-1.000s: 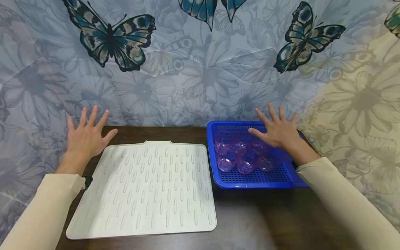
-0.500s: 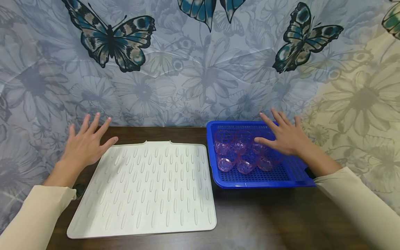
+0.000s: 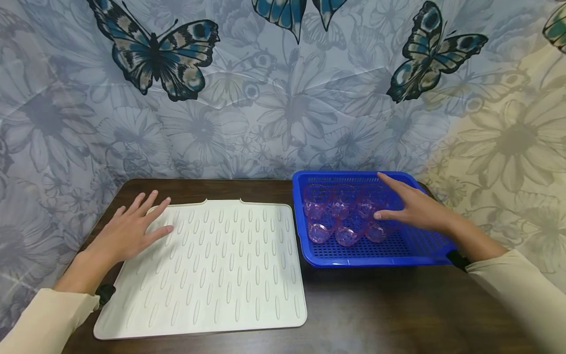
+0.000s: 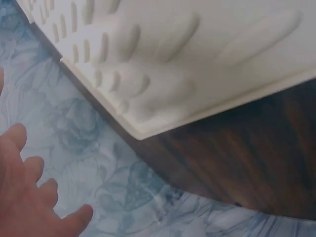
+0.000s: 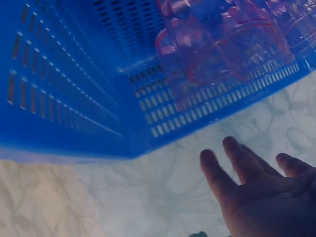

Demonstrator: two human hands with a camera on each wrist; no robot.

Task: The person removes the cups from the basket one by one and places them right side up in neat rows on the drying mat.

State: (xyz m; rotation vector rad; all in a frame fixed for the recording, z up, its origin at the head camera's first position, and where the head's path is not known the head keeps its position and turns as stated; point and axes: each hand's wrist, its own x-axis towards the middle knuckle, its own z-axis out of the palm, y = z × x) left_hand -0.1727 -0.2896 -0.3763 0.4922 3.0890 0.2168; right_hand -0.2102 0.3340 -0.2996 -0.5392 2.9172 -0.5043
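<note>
My left hand (image 3: 126,231) is over the back left corner of a white ridged drying mat (image 3: 212,265), fingers spread and holding nothing. On the right, a blue perforated plastic basket (image 3: 367,260) stands on the table. Inside it are several clear pink-tinted cups (image 3: 347,236), grouped toward its left side. My right hand (image 3: 417,206) hovers over the basket's right part, thumb and fingers extended and apart, with nothing in its grasp. The right wrist view shows the basket wall and the pink cups beyond the fingers of that hand (image 5: 269,197).
The dark wooden table (image 3: 367,305) runs under the mat and basket. Behind it hangs a blue-grey cloth (image 3: 274,113) printed with butterflies and flowers, close to the table's back edge. A dark band (image 3: 105,294) circles the left wrist.
My left hand has come down and nearer, from in front of the cloth to over the mat's corner. My right hand has lowered and shifted right over the basket. Mat, basket and cups stay put.
</note>
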